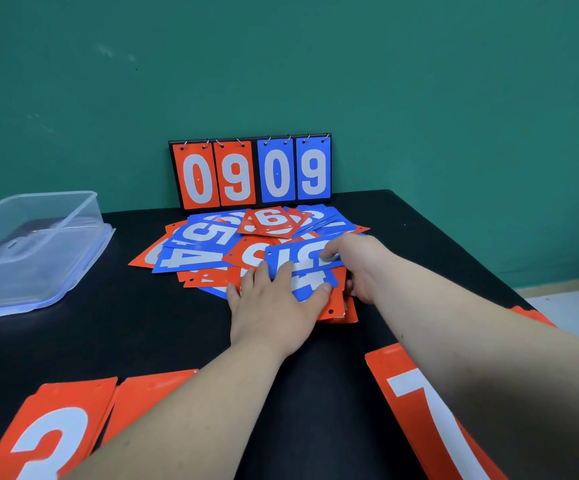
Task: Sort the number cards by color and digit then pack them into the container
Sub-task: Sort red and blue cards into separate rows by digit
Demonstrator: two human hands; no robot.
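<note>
Two hands on card pile (246, 244), left grip (274, 306) flat, open, right grip (357, 268) pinching blue card (302, 258)

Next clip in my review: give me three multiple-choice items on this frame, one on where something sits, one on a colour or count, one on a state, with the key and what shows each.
1. Where is the clear plastic container?
A. At the table's left edge
B. On the card pile
C. Behind the scoreboard

2. How many red cards hang on the scoreboard?
A. One
B. Two
C. Four

3. What is the left hand doing?
A. Lying flat on the card pile
B. Lifting the container
C. Holding the red 7 card

Key:
1 A, it sits far left, apart from the pile.
2 B, a red 0 and 9 hang beside a blue 0 and 9.
3 A, its fingers spread over a blue card while the right hand grips the pile's right side.
</note>
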